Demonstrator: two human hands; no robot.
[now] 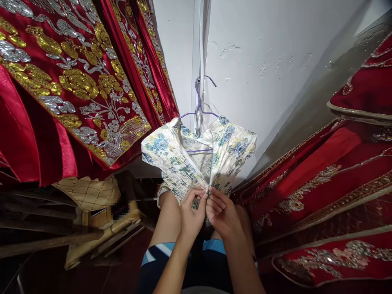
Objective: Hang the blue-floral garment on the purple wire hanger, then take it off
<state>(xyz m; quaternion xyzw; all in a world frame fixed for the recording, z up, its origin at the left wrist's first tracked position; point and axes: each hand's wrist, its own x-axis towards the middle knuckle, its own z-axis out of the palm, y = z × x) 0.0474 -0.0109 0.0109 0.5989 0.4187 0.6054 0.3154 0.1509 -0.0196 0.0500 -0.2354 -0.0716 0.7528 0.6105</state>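
Found the floral garment (163,143) mid-frame, on a purple hanger (199,98) in front of the white wall (260,41). Looked light, soft and limp, likely to sag or crease but hardly to break. Seemed best taken by both front edges where they met, with fingertips only and without hard tugging. Pinched the cloth there with the left hand (192,210), closing thumb and forefinger on it; clamped the right hand (225,212) right beside, with the other fingers curled. Angled both forearms up from the bottom of the frame, converging at lower centre.
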